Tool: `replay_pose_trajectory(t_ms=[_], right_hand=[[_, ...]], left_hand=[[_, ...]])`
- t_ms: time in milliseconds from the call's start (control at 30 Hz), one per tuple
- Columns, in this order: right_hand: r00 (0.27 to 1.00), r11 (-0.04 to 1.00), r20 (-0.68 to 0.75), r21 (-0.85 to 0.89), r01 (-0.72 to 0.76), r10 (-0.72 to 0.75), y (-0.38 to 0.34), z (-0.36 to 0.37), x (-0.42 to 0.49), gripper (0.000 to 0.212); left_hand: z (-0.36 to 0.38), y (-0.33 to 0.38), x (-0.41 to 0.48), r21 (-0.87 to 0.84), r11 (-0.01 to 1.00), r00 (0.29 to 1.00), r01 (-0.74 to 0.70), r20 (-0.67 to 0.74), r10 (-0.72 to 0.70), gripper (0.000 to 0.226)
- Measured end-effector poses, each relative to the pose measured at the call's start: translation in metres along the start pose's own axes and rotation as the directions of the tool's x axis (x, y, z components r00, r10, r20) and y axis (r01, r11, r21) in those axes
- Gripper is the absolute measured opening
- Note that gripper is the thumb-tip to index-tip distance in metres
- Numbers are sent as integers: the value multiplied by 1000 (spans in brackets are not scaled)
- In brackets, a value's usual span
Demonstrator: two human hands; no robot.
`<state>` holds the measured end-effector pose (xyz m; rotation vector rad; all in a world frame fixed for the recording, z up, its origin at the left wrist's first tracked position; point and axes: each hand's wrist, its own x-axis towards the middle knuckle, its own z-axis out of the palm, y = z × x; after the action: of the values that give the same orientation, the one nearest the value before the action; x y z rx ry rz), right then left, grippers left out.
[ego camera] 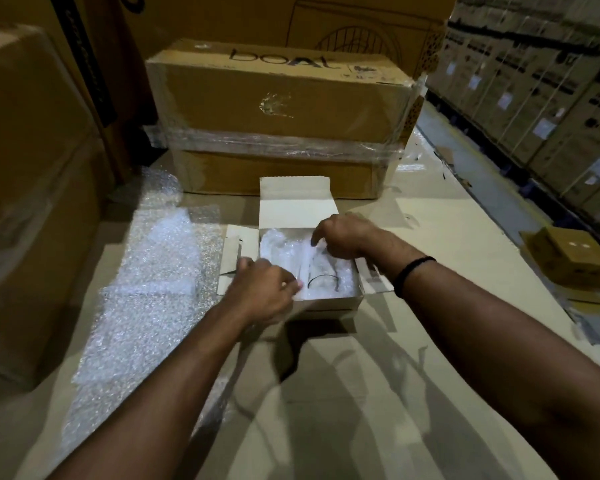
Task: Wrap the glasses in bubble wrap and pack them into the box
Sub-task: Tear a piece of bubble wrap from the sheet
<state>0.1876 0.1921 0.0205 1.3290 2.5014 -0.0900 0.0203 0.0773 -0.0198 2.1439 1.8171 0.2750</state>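
Observation:
A small white box [329, 301] stands open in the middle of the cardboard surface, its lid flap raised at the back. Inside lie glasses wrapped in bubble wrap [323, 271]; a dark curved rim shows through the wrap. My left hand [264, 289] is at the box's near left corner, its fingertips pinching the wrap there. My right hand [343, 237] hovers over the far right part of the box with its fingers curled down onto the wrap. Whether it grips the wrap is blurred. A black band circles my right wrist.
A long sheet of bubble wrap [146, 289] lies flat left of the box. A large taped brown carton [281, 116] stands right behind the box. Tall cartons [32, 185] rise on the left. A small brown box [568, 254] sits at the right, beside an aisle of stacked cartons.

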Motion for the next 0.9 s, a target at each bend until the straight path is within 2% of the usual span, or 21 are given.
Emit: replay_pose_trajectory(t_ms=[33, 67, 167, 233, 300, 367, 433, 533, 567, 633, 700, 767, 900], right_hand=[[1000, 999, -5, -34, -23, 23, 8, -2, -3, 41], [998, 995, 41, -81, -53, 56, 13, -2, -5, 42], [965, 986, 235, -139, -87, 118, 21, 5, 1, 58], [952, 985, 286, -160, -70, 114, 23, 9, 6, 67], [957, 978, 270, -200, -53, 107, 22, 12, 6, 65], [967, 958, 245, -286, 5, 68, 15, 15, 2, 55], [987, 951, 157, -310, 26, 24, 13, 16, -1, 52], [999, 989, -25, -146, -24, 20, 22, 9, -14, 54], [999, 994, -42, -106, -23, 19, 26, 7, -19, 53], [997, 994, 67, -108, -25, 32, 27, 9, -25, 63], [982, 983, 182, -185, -9, 43, 20, 20, -26, 75], [982, 972, 182, -233, -13, 56, 15, 33, -24, 74], [993, 967, 95, -254, -37, 63, 6, 43, -26, 71]], left_hand=[[-3, -7, 4, 104, 995, 997, -6, -75, 14, 38], [-4, -14, 10, 213, 977, 997, 9, -81, 9, 46], [-10, -20, 23, 442, 896, 996, 41, 55, -73, 89], [-9, -18, 31, 509, 859, 987, 51, 107, -122, 102], [-6, -16, 40, 542, 838, 979, 61, 133, -158, 110], [-5, -13, 46, 562, 824, 972, 74, 145, -186, 117], [-5, -13, 49, 571, 818, 974, 68, 140, -179, 122], [-13, -13, 49, 546, 837, 989, 36, 100, -108, 126], [-16, -12, 50, 532, 846, 992, 30, 86, -89, 127], [-17, -11, 53, 509, 860, 993, 34, 83, -88, 128], [-11, -11, 57, 504, 862, 985, 51, 118, -128, 128], [0, -8, 61, 518, 852, 979, 72, 128, -160, 126], [9, -2, 65, 523, 846, 980, 101, 94, -175, 124]])
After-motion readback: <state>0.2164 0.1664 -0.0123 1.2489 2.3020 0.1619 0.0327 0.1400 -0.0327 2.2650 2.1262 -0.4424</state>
